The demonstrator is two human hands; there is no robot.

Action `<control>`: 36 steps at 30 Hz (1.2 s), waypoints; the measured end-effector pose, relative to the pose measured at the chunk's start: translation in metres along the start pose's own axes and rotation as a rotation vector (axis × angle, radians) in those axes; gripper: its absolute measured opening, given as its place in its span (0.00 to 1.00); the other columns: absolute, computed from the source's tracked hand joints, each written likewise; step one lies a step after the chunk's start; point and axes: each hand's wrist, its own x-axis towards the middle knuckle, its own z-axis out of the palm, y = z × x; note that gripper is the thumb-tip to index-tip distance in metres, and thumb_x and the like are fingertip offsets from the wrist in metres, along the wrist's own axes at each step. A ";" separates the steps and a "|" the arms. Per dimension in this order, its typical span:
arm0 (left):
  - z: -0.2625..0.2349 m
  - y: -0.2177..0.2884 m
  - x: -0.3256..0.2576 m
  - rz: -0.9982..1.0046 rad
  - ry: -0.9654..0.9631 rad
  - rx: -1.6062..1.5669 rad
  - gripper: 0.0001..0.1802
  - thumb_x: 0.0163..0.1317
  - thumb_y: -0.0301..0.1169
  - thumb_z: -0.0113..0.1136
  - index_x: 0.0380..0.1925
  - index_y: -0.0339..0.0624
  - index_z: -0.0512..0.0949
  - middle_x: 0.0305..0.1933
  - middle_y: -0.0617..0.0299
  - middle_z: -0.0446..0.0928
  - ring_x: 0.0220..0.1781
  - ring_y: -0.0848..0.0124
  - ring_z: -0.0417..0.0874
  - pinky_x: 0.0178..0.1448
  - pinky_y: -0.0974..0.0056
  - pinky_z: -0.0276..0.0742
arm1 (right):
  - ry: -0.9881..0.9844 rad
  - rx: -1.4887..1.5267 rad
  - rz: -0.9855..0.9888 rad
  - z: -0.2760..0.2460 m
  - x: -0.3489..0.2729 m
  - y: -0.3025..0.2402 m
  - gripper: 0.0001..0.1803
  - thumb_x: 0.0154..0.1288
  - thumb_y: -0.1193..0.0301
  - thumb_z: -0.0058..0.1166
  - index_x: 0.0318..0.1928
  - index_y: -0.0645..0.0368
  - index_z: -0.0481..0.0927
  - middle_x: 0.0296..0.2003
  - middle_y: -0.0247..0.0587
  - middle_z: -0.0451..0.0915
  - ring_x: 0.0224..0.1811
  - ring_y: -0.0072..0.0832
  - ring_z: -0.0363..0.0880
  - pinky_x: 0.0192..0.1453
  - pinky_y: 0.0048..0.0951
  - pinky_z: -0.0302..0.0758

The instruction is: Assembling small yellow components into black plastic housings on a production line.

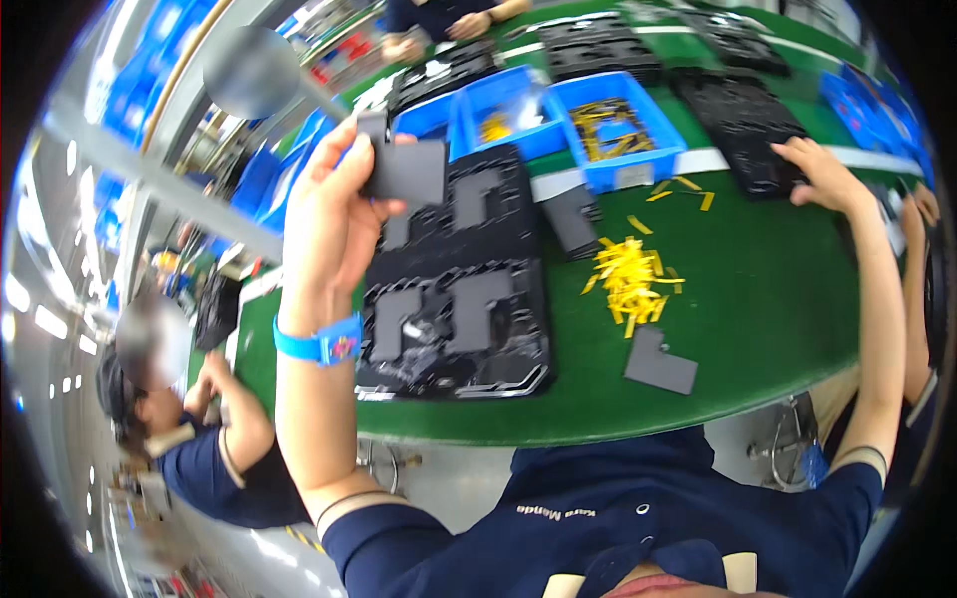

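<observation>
Green desk looks pretty busy: I've got the left hand pinching a dark grey piece over the pocketed tray, probably raised for a clear look; the right hand is spread by a farther tray, can't tell if touching.

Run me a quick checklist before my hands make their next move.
1. Left hand gripping the held grey piece: ok, fingers and thumb hold it up.
2. Far face of that piece: cannot tell, it is turned away.
3. Right hand clear of the right-hand tray: not ok, its fingers are at the edge.
4. Yellow strips off the left-hand tray: ok, heaped beside it.
5. Loose grey piece on the green table: ok, lying flat.
</observation>
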 end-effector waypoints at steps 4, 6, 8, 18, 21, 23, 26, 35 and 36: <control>-0.049 0.024 -0.025 0.032 0.111 -0.019 0.18 0.66 0.31 0.52 0.54 0.40 0.68 0.47 0.53 0.77 0.43 0.68 0.81 0.37 0.69 0.80 | -0.105 0.056 -0.092 0.012 0.018 0.032 0.25 0.34 0.80 0.66 0.39 0.63 0.75 0.39 0.42 0.73 0.48 0.44 0.72 0.51 0.37 0.70; -0.072 0.030 -0.043 -0.004 0.141 -0.039 0.18 0.65 0.30 0.53 0.54 0.39 0.68 0.49 0.51 0.77 0.44 0.67 0.81 0.39 0.68 0.80 | -0.098 0.048 -0.096 0.002 0.028 0.029 0.24 0.34 0.81 0.65 0.39 0.63 0.74 0.38 0.43 0.73 0.47 0.44 0.72 0.51 0.36 0.70; -0.086 0.028 -0.058 -0.019 0.167 -0.040 0.17 0.65 0.30 0.53 0.54 0.39 0.69 0.49 0.51 0.77 0.44 0.67 0.81 0.39 0.68 0.80 | 0.020 0.083 -0.118 -0.018 0.027 0.025 0.23 0.36 0.83 0.60 0.39 0.64 0.72 0.37 0.44 0.73 0.44 0.40 0.73 0.52 0.33 0.70; -0.107 0.019 -0.066 -0.024 0.104 0.012 0.21 0.65 0.27 0.52 0.58 0.37 0.66 0.48 0.53 0.77 0.48 0.68 0.80 0.50 0.64 0.80 | 0.119 0.194 -0.451 -0.074 0.054 -0.233 0.18 0.48 0.73 0.61 0.38 0.63 0.70 0.31 0.44 0.73 0.36 0.38 0.74 0.42 0.35 0.72; -0.097 0.020 -0.069 -0.042 0.071 0.010 0.20 0.64 0.26 0.52 0.56 0.37 0.67 0.46 0.54 0.77 0.46 0.68 0.80 0.49 0.63 0.80 | 0.121 0.392 -0.536 -0.072 0.055 -0.261 0.17 0.48 0.72 0.60 0.39 0.64 0.71 0.31 0.45 0.73 0.35 0.39 0.74 0.43 0.36 0.72; -0.101 0.019 -0.070 -0.024 0.179 0.075 0.18 0.64 0.26 0.53 0.54 0.38 0.68 0.45 0.53 0.77 0.45 0.68 0.81 0.48 0.63 0.80 | 0.125 0.418 -0.637 -0.058 0.057 -0.285 0.17 0.48 0.70 0.59 0.38 0.64 0.72 0.31 0.46 0.74 0.35 0.41 0.74 0.44 0.37 0.73; -0.111 0.015 -0.066 -0.008 0.191 0.018 0.17 0.62 0.24 0.55 0.50 0.34 0.67 0.44 0.46 0.77 0.42 0.61 0.83 0.41 0.61 0.83 | 0.110 0.327 -0.781 -0.024 0.052 -0.338 0.17 0.47 0.68 0.59 0.36 0.64 0.74 0.31 0.46 0.74 0.37 0.40 0.74 0.45 0.37 0.73; -0.122 -0.036 -0.014 -0.231 0.199 0.494 0.14 0.59 0.29 0.61 0.45 0.38 0.77 0.32 0.64 0.79 0.28 0.79 0.77 0.28 0.75 0.69 | 0.170 0.515 -0.937 0.012 0.053 -0.395 0.26 0.49 0.56 0.64 0.44 0.60 0.76 0.38 0.41 0.72 0.43 0.37 0.72 0.49 0.37 0.70; -0.126 -0.045 -0.008 -0.254 0.206 0.499 0.14 0.57 0.30 0.63 0.44 0.37 0.77 0.32 0.63 0.79 0.28 0.79 0.77 0.28 0.74 0.70 | 0.181 0.518 -0.913 0.016 0.060 -0.389 0.26 0.49 0.54 0.63 0.45 0.58 0.77 0.40 0.40 0.72 0.45 0.38 0.72 0.52 0.39 0.69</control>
